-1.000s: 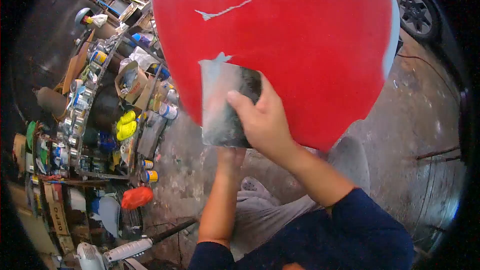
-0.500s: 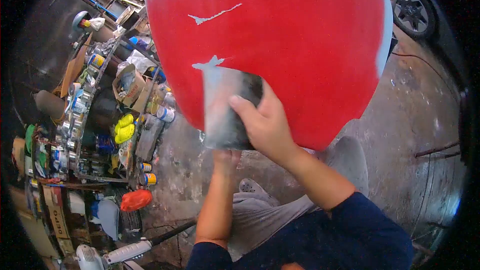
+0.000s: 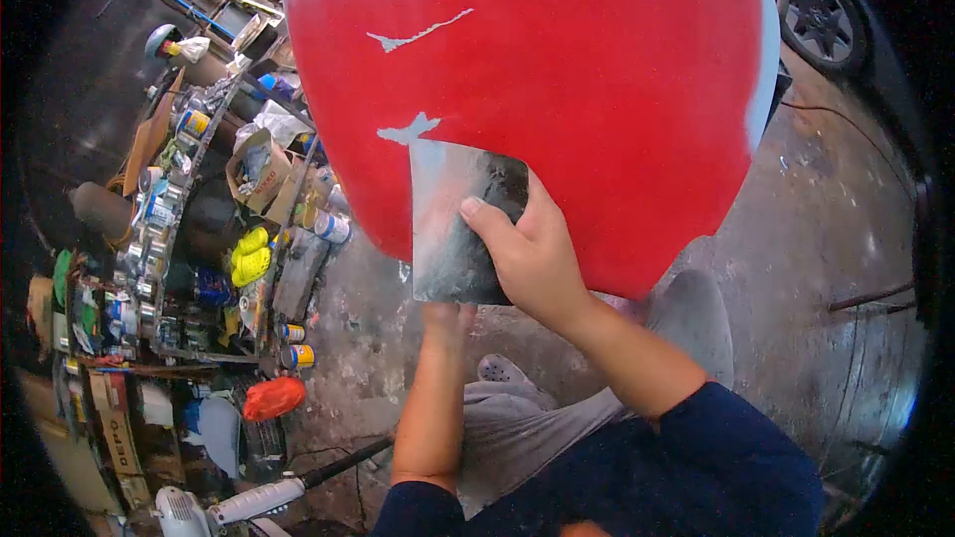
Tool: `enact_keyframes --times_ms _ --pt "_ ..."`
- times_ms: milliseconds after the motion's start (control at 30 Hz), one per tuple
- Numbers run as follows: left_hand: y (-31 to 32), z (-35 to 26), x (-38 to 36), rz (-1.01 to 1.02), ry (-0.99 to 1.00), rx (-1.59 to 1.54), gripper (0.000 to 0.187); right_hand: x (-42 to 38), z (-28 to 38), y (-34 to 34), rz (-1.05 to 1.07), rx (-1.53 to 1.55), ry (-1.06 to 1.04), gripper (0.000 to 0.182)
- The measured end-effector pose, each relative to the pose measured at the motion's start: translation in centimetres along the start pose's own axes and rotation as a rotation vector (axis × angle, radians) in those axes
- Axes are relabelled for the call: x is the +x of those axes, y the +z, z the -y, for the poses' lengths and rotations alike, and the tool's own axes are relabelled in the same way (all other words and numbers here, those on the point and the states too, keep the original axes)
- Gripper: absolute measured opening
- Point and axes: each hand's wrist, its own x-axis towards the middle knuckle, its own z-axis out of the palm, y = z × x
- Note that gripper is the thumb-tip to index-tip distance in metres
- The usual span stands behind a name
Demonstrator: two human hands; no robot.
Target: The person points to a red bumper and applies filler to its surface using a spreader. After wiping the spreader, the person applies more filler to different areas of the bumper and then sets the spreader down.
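My right hand point(image 3: 527, 249) grips a putty spreader point(image 3: 453, 239), a dark, flat rectangular sheet with a greyish smear and a reddish sheen. The thumb lies on its face and the fingers go behind its right edge. My left hand reaches up under the spreader; only the wrist point(image 3: 448, 316) shows, and its fingers are hidden. Just beyond the spreader's top edge is a red panel point(image 3: 577, 89) with pale blue-grey borders. Two light grey patches mark it: a jagged patch point(image 3: 408, 129) beside the spreader and a thin streak point(image 3: 423, 32) farther up.
On the left, a metal rack point(image 3: 214, 129) holds several cans, an open cardboard box point(image 3: 261, 174) and yellow clogs point(image 3: 251, 259). An orange-red bundle point(image 3: 274, 399) lies lower down. A white long-handled device point(image 3: 254, 502) is at bottom left. A car wheel point(image 3: 821, 20) stands at upper right.
The spreader and my right hand have shifted slightly down and to the right. The panel sits slightly farther left in view.
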Motion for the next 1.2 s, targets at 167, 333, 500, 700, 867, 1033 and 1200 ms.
enact_keyframes --times_ms 167,333,500,700,867,1033,1200 --pt "0.3 0.1 -0.2 0.041 0.042 -0.029 0.068 1.3 -0.4 1.6 0.01 -0.094 -0.03 0.041" --pt "0.0 0.3 -0.2 0.041 0.043 -0.037 0.067 0.8 -0.1 0.9 0.033 -0.077 -0.012 0.041" --pt "0.2 -0.2 0.1 0.053 0.042 -0.025 0.067 0.5 0.1 0.6 0.01 -0.028 -0.014 0.041" --pt "0.1 0.6 -0.1 0.01 0.048 -0.025 0.06 1.6 0.9 2.1 0.045 -0.154 -0.012 0.045" --pt "1.4 -0.7 0.4 0.056 0.027 -0.055 0.058 -0.4 1.0 -1.0 0.012 -0.064 0.013 0.042" --pt "0.7 -0.1 0.2 0.07 0.063 -0.074 0.061 1.8 1.0 1.2 0.07 -0.117 0.026 0.044" --pt "0.7 0.1 0.5 0.068 0.057 -0.057 0.062 0.8 0.0 -0.1 0.017 -0.115 -0.06 0.044"
